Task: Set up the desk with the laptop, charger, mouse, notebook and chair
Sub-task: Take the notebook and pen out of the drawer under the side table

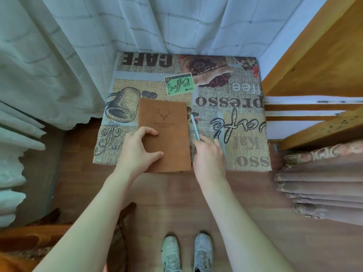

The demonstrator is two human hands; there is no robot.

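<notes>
A brown notebook [169, 126] with a stamped deer head lies on a small surface covered by a coffee-print cloth [235, 107]. My left hand [139, 148] rests on the notebook's near left part, fingers curled over the cover and thumb on top, gripping its left edge. My right hand [210, 154] is just right of the notebook, closed around a pale pen [195, 126] that points away from me. The notebook's near edge hangs slightly past the cloth's front edge.
White curtains [98, 46] hang behind and to the left. A wooden shelf unit [324, 55] stands at the right, with folded brownish fabric [322, 185] below it. A wooden chair part [29, 238] is at the lower left. My shoes [186, 252] stand on the wooden floor.
</notes>
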